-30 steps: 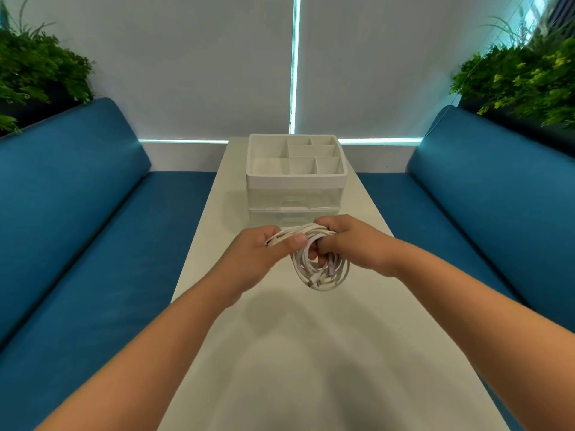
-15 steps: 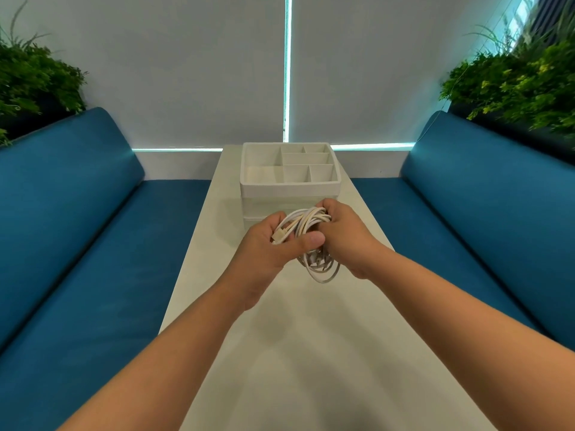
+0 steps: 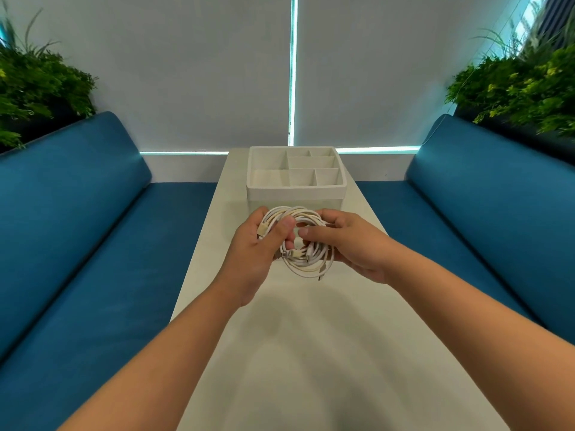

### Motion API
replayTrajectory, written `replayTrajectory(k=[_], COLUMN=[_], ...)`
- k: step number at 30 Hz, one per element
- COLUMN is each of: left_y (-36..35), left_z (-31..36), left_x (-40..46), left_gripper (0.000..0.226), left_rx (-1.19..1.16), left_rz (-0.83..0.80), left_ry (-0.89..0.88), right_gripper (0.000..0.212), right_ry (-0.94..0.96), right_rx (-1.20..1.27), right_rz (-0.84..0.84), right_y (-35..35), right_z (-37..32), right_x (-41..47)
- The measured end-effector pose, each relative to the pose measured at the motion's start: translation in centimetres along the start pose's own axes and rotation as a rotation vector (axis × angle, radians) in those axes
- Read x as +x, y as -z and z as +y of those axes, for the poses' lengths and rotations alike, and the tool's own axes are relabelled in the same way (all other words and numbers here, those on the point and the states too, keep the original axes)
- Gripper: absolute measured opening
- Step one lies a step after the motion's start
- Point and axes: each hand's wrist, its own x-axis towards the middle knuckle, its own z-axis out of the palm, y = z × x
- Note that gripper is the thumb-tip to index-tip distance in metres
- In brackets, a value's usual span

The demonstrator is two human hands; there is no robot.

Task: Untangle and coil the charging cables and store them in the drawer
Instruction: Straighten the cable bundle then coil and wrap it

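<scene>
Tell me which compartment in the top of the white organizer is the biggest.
The back left compartment of the organizer: it is as deep as two back right slots together and wider than the front ones.

A counter (image 3: 311, 353) runs from near to far down the middle. At its far end stands a drawer organizer (image 3: 295, 189), with an open divided tray on top. Just near of it, above the counter, a cable bundle (image 3: 303, 244) sits between the left hand (image 3: 258, 256) and the right hand (image 3: 351, 244). A sofa (image 3: 77, 228) flanks the counter on the left, another sofa (image 3: 482, 213) on the right. Plants (image 3: 40, 85) stand behind the left sofa, more plants (image 3: 522, 88) behind the right.
</scene>
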Motion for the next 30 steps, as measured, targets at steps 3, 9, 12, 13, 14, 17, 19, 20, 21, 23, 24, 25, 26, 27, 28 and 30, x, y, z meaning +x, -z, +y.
replayTrajectory(k=[3,9,12,13,14,17,19,20,21,23,24,25,26,27,28,30], left_y=[0.0,0.0,0.3,0.3,0.4,0.6,0.7,0.7,0.7,0.6,0.5,0.3,0.2,0.2,0.2,0.2], left_z=[0.1,0.4,0.7,0.8,0.9,1.0,0.8,0.6,0.5,0.5,0.6,0.7,0.7,0.8,0.8,0.9], left_x=[-0.2,-0.2,0.2,0.4,0.4,0.5,0.5,0.4,0.3,0.1,0.0,-0.1,-0.1,-0.1,-0.1,-0.1], left_gripper=[0.024,0.032,0.022,0.02,0.018,0.019,0.024,0.026,0.026,0.021,0.017,0.012,0.009,0.008,0.007,0.009], left_rx=[0.006,0.063,0.064,0.067,0.07,0.108,0.143,0.162,0.185,0.223,0.227,0.226,0.233,0.25,0.272,0.311], left_rz=[-0.032,-0.027,-0.024,-0.027,-0.024,0.003,-0.003,-0.016,-0.035,-0.09,-0.119,-0.143,-0.161,-0.176,-0.188,-0.207], left_ry=[-0.002,-0.044,-0.063,-0.068,-0.072,-0.088,-0.087,-0.084,-0.081,-0.073,-0.066,-0.058,-0.059,-0.066,-0.073,-0.064], right_gripper=[0.027,0.029,0.032,0.033,0.035,0.043,0.044,0.047,0.052,0.065,0.067,0.064,0.058,0.048,0.038,0.021], right_ry=[-0.042,0.102,0.206,0.23,0.247,0.274,0.269,0.253,0.234,0.199,0.186,0.167,0.141,0.118,0.103,0.096], right_rx=[0.148,-0.067,-0.242,-0.26,-0.26,-0.302,-0.395,-0.415,-0.397,-0.323,-0.334,-0.387,-0.458,-0.529,-0.599,-0.709], right_rz=[-0.024,0.012,0.026,0.027,0.022,0.019,0.041,0.041,0.033,0.013,-0.005,-0.037,-0.086,-0.145,-0.201,-0.258], right_y=[-0.3,-0.7,-0.6,-0.6,-0.5,-0.8,-0.7,-0.5,-0.2,0.4,0.7,0.9,1.0,1.0,0.9,1.0], right_z=[0.2,0.5,0.5,0.4,0.4,0.7,1.1,1.2,1.1,0.4,-0.1,-0.8,-1.3,-1.7,-1.9,-1.8], right_x=[0.0,0.0,-0.1,-0.1,-0.2,-0.2,-0.1,0.0,0.0,0.3,0.5,0.5,0.6,0.5,0.4,0.3])
